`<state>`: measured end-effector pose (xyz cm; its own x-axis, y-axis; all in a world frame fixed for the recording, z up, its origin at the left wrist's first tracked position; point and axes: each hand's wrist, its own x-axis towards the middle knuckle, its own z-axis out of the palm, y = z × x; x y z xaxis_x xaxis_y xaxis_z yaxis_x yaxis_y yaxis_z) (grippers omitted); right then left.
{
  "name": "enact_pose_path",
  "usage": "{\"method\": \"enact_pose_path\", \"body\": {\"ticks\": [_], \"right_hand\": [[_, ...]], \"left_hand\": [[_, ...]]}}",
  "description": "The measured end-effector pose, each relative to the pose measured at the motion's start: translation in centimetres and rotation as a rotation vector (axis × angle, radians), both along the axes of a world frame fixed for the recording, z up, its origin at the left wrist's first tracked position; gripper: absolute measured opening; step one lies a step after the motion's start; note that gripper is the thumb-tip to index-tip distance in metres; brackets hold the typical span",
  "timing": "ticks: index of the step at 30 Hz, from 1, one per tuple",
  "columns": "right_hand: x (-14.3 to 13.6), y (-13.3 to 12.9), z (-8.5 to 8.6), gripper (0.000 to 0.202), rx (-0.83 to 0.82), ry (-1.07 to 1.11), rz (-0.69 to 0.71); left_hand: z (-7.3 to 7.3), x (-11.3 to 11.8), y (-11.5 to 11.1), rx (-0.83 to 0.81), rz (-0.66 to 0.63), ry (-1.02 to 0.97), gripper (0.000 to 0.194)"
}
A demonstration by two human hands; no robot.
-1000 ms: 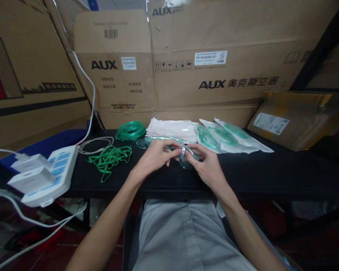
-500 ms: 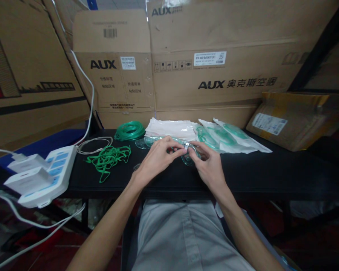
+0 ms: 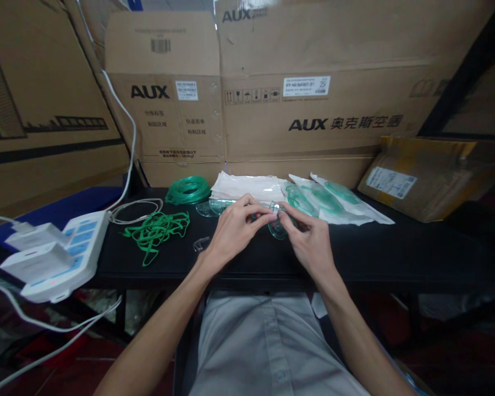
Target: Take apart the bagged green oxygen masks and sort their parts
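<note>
A clear green-tinted mask [image 3: 278, 230] is held between my hands above the black table, with a small metal strip [image 3: 276, 209] at its top. My left hand [image 3: 241, 225] pinches at the strip's left side with thumb and forefinger. On the other side, my right hand [image 3: 309, 234] grips the mask's edge, its fingers partly hiding it. More clear masks [image 3: 214, 207] lie behind my left hand. A small clear piece [image 3: 201, 243] rests left of my left wrist.
Green tubing [image 3: 187, 190], tangled green straps [image 3: 157, 234] and a pale cord loop [image 3: 136, 212] lie left. White packets [image 3: 247, 187] and filled pouches [image 3: 330, 201] line the back. A power strip [image 3: 80, 247] sits far left, a taped carton [image 3: 421, 176] right.
Both hands have shifted slightly right with the mask. The small clear piece by my left wrist now shows more fully. The camera view has moved a little.
</note>
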<state>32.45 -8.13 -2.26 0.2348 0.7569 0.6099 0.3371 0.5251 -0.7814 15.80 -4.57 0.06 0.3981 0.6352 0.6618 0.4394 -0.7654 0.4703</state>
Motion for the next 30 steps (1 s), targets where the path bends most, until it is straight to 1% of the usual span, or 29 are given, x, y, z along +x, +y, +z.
{"method": "enact_pose_path", "body": {"ticks": [8,14,16,19,22,25,28,30], "right_hand": [[0.3,0.1,0.1,0.033,-0.017,-0.021,0.012],[0.8,0.0,0.2,0.032,-0.104,-0.030,-0.003],[1.1,-0.1,0.2,0.030,-0.129,-0.051,0.011],[1.4,-0.3,0.3,0.034,-0.169,-0.072,0.062],[1.6,-0.5,0.4,0.037,-0.179,-0.122,0.082],[1.6,-0.7,0.6,0.036,-0.160,-0.144,0.065],[1.6,-0.8,0.8,0.035,-0.152,-0.140,0.058],[1.7,-0.9,0.8,0.033,-0.134,-0.145,0.091]], "left_hand": [[-0.3,0.2,0.2,-0.061,-0.080,-0.080,0.020],[0.2,0.3,0.1,-0.107,-0.134,-0.038,0.024],[0.5,0.1,0.0,-0.090,-0.117,-0.017,0.023],[0.9,-0.3,-0.2,-0.032,-0.082,-0.007,0.027],[1.1,-0.6,-0.5,0.015,-0.155,0.018,0.024],[1.2,-0.7,-0.6,0.072,-0.226,0.067,0.023],[1.2,-0.8,-0.7,0.109,-0.243,0.104,0.032],[1.2,-1.0,-0.7,0.124,-0.226,0.114,0.033]]}}
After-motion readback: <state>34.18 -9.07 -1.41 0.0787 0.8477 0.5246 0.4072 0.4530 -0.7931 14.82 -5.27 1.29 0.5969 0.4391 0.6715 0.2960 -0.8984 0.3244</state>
